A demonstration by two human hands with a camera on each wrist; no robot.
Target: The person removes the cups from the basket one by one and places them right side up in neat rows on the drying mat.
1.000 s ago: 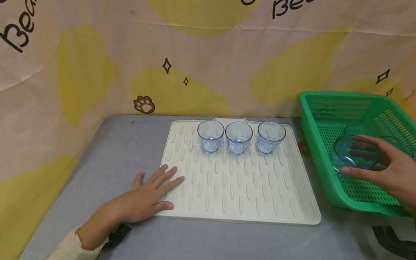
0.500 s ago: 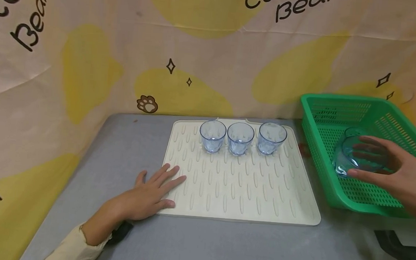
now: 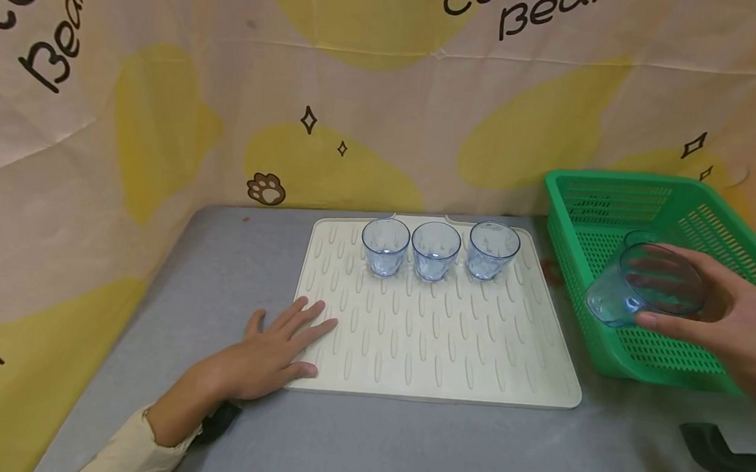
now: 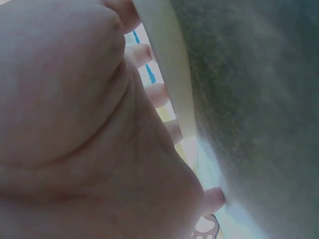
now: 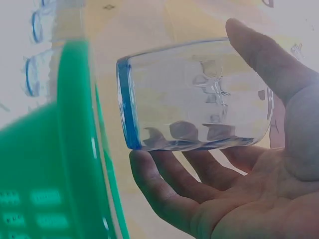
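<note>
My right hand (image 3: 736, 330) grips a clear bluish drinking glass (image 3: 611, 296) over the green basket (image 3: 664, 377), thumb on one side and fingers on the other. The glass tilts, its base pointing left. In the right wrist view this glass (image 5: 174, 94) shows its blue-tinted end beside the basket's rim. Behind it, partly hidden, is another glass (image 3: 641, 238) in the basket. My left hand (image 3: 264, 363) rests with spread fingers on the left edge of a white ridged mat (image 3: 441, 372). Three similar glasses stand upright in a row on the mat: left (image 3: 385, 247), middle (image 3: 435, 252), right (image 3: 492, 251).
The mat lies on a grey table (image 3: 370, 444), with the basket close to its right side. A patterned cloth (image 3: 374, 97) hangs behind and to the left. The basket's raised rim stands between the held glass and the mat.
The right hand has lifted the glass from inside the basket and tilted it, its base swinging left toward the basket's near-left rim. The left hand and the three standing glasses stay in place.
</note>
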